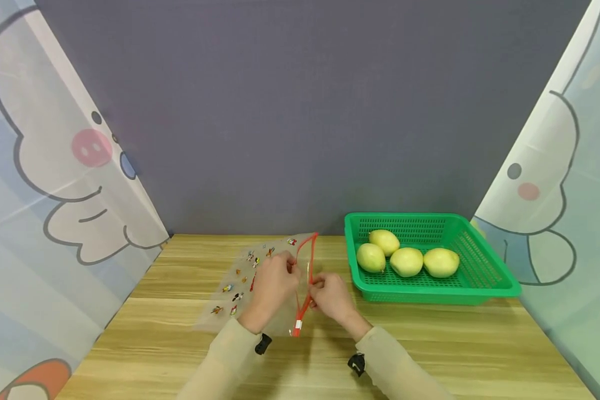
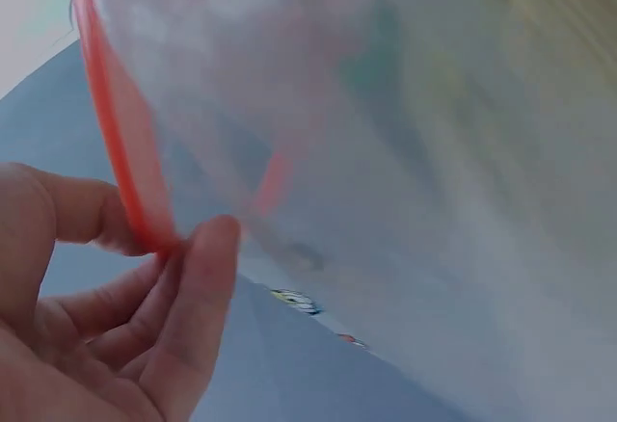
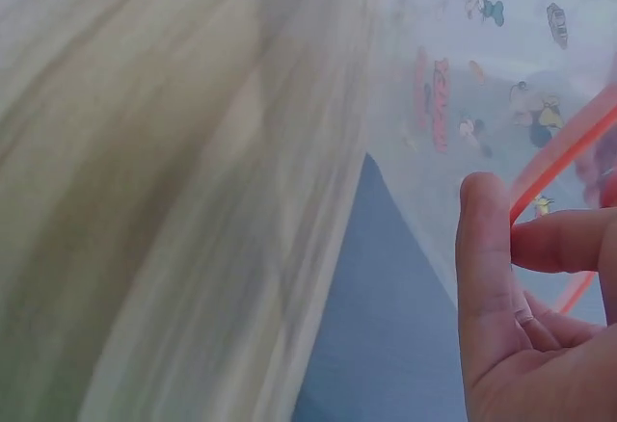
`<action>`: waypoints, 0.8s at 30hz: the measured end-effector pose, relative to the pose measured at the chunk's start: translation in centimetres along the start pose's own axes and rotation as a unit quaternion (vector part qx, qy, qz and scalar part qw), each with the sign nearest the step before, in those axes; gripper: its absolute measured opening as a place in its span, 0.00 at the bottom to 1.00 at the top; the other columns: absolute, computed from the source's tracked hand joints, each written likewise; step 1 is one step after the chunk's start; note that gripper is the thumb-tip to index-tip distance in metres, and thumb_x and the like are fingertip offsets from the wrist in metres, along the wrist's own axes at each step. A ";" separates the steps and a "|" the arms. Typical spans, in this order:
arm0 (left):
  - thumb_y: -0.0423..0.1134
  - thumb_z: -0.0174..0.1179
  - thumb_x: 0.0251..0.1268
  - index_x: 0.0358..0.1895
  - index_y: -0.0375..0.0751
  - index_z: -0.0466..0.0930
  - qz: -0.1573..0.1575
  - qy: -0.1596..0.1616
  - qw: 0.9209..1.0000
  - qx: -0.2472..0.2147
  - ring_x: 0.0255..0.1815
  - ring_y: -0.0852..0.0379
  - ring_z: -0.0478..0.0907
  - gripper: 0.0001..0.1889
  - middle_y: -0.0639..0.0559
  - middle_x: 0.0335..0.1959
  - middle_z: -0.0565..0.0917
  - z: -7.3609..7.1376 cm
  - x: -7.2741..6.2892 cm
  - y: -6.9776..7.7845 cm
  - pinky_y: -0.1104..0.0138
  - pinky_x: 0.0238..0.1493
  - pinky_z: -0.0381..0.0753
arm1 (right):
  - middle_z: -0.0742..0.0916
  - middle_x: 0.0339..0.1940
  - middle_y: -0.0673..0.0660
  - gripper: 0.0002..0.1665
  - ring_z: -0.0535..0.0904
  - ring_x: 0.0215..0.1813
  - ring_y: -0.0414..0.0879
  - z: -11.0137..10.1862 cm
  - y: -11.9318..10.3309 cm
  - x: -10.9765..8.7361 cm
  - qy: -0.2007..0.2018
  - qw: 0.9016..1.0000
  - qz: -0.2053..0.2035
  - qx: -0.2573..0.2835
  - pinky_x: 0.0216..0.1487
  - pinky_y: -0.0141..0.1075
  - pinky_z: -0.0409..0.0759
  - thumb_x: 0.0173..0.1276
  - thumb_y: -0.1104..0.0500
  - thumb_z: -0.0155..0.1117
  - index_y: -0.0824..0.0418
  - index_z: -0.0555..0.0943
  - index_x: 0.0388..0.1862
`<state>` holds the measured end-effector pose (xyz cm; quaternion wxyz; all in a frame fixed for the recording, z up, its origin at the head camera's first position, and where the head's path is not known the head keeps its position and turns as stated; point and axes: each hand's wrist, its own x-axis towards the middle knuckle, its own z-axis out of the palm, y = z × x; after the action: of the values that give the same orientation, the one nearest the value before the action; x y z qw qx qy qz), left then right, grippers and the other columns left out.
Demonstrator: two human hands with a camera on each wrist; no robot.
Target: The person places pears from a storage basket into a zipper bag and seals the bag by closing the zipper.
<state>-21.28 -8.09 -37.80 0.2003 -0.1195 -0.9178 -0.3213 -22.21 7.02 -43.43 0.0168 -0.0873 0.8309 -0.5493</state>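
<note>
A clear zip bag (image 1: 275,300) with small cartoon prints and a red zip edge lies across the left middle of the wooden table, its mouth spread apart and facing right. My left hand (image 1: 278,278) pinches one side of the red edge between thumb and fingers; the left wrist view shows this red strip (image 2: 111,123) close up. On the opposite side, the thumb and index finger of my right hand (image 1: 331,297) pinch the other red strip (image 3: 569,147). A white slider (image 1: 298,324) sits at the near end of the zip.
To the right stands a green plastic basket (image 1: 435,293) holding several yellow-green mangoes (image 1: 406,261). Behind the table (image 1: 155,316) rises a dark grey panel (image 1: 310,111), with cartoon-printed curtains (image 1: 40,222) at both sides.
</note>
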 end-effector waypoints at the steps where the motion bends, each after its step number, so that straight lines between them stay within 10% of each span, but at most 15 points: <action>1: 0.28 0.63 0.58 0.31 0.34 0.83 0.000 0.010 1.000 -0.003 0.15 0.62 0.69 0.01 0.53 0.20 0.79 -0.2 0.1 0.0 0.70 0.16 0.70 | 0.84 0.23 0.54 0.09 0.83 0.20 0.46 -0.1 -0.1 -0.1 0.001 1.000 0.002 -0.004 0.23 0.40 0.86 0.68 0.69 0.60 0.75 0.82 0.44; 24: 0.32 0.62 0.64 0.36 0.34 0.88 -0.040 0.090 0.994 -0.038 0.17 0.56 0.67 0.06 0.50 0.20 0.76 -6.1 1.3 -1.8 0.65 0.21 0.67 | 0.84 0.18 0.51 0.11 0.78 0.15 0.41 -2.4 -2.9 -1.5 0.056 0.992 -0.022 -0.115 0.18 0.36 0.76 0.63 0.66 0.62 0.69 0.85 0.42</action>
<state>-21.30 -13.24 -33.91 0.2648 -0.0605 -0.8872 -0.3730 -20.72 8.36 -39.93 -0.0517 -0.0761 0.8862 -0.4541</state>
